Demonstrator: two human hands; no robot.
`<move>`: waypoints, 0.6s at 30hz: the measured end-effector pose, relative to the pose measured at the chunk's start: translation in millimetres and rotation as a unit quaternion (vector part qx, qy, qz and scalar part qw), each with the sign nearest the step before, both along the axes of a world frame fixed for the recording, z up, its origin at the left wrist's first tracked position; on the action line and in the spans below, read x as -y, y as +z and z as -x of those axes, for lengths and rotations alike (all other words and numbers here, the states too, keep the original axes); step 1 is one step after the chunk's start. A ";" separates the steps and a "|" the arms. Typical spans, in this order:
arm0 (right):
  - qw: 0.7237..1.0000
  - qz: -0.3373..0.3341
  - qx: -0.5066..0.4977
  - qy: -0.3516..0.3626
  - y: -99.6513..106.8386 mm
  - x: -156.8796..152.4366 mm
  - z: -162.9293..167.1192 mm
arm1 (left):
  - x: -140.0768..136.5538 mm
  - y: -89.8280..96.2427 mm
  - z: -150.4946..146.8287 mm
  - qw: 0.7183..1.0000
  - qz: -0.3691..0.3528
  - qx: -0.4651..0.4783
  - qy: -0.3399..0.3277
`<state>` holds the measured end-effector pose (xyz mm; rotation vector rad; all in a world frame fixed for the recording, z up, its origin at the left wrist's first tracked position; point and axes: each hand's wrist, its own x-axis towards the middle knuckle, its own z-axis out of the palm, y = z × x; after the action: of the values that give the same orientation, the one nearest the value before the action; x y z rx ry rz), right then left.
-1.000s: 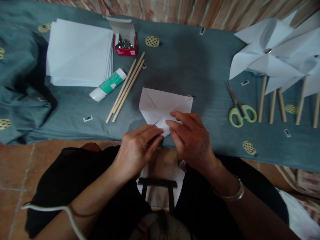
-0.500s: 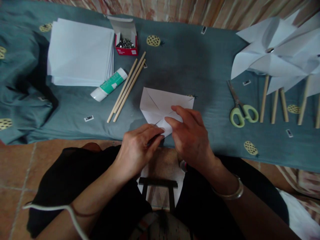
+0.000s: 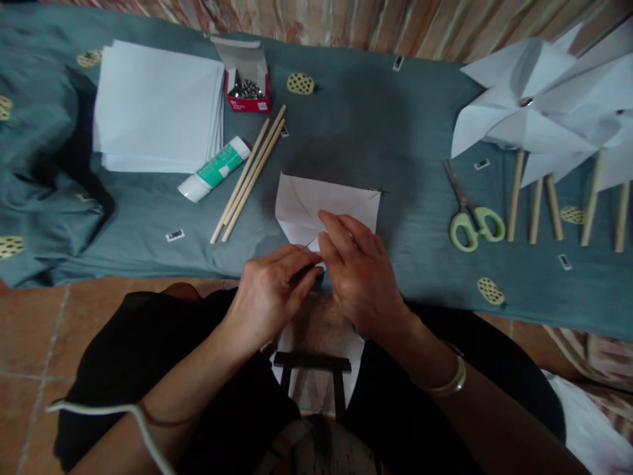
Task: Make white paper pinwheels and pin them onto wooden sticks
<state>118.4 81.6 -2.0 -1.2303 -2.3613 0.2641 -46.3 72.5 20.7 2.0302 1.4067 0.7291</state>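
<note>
A white sheet of paper [image 3: 341, 196], creased and partly folded, lies near the front edge of the cloth-covered table. My left hand [image 3: 270, 287] pinches its near corner between thumb and fingers. My right hand [image 3: 363, 277] is bent over the same corner, its fingertips meeting those of the left. Its index finger reaches onto the paper's middle. The right thumb is hidden behind the fingers, and both hands cover the near part of the sheet.
Left of the paper lie thin wooden sticks [image 3: 253, 175], a green-and-white glue tube [image 3: 215, 170], a stack of white paper [image 3: 158, 105] and a red box [image 3: 248, 99] of small metal pieces. To the right are green-handled scissors [image 3: 475, 224] and white paper pinwheels [image 3: 534, 105] on sticks.
My right hand has slid left and inward over the paper, closing against the left fingertips at the near corner. My left hand keeps its pinch almost unmoved.
</note>
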 end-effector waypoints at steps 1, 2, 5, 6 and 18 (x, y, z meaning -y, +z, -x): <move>1.000 0.012 -0.019 0.001 1.4 -1.5 -3.3 | 0.1 -0.2 0.1 1.000 0.002 0.001 0.001; 0.999 0.023 -0.043 -0.002 2.9 -4.0 -7.8 | 0.2 -0.3 0.2 1.000 0.003 0.002 0.003; 0.993 0.038 -0.106 -0.034 4.7 -17.6 -25.9 | 0.8 -0.8 0.3 1.000 0.006 0.001 0.006; 0.992 0.027 -0.111 -0.047 3.6 -23.9 -31.9 | 1.0 -0.8 0.3 1.000 0.007 0.000 0.005; 0.996 0.017 -0.041 -0.075 -2.1 -61.9 -52.6 | 2.0 1.3 3.3 0.997 -0.001 -0.075 -0.035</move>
<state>171.0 143.5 -4.1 -1.3787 -2.1904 0.3015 -49.6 70.5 21.9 2.1623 1.4089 0.5598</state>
